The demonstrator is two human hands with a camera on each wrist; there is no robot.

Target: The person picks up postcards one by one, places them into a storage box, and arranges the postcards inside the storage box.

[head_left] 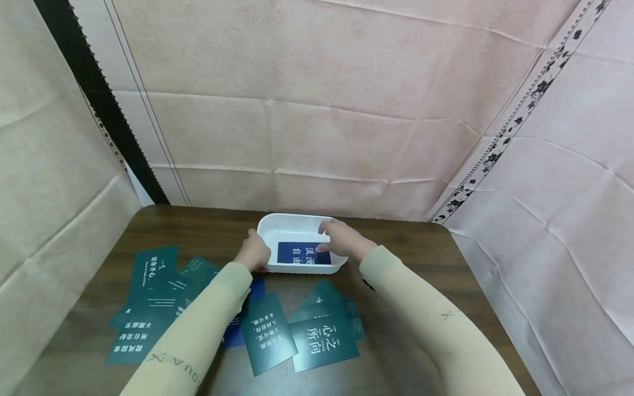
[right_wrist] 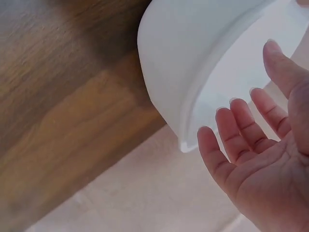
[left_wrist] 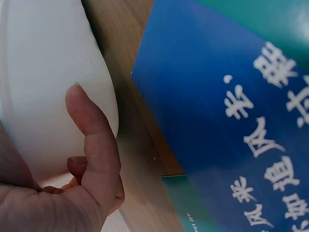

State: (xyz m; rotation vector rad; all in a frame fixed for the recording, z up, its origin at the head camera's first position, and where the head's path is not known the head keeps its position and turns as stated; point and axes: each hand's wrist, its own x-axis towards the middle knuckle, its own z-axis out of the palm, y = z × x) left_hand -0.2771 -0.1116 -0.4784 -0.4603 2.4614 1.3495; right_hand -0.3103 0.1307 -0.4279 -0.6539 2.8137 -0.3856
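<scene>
A white plastic tray stands near the far edge of the table. Inside it lies a dark blue card with white characters. My left hand grips the tray's left end; in the left wrist view its thumb lies along the white outer wall, while the other fingers are mostly hidden. Over the tray's right side is my right hand, fingers spread and loosely bent. In the right wrist view that hand has nothing in its grasp.
Several green cards overlap at the left of the wooden table. More green cards lie in front of the tray, beside a blue card partly under my left forearm. Pale cloth hangs behind the table.
</scene>
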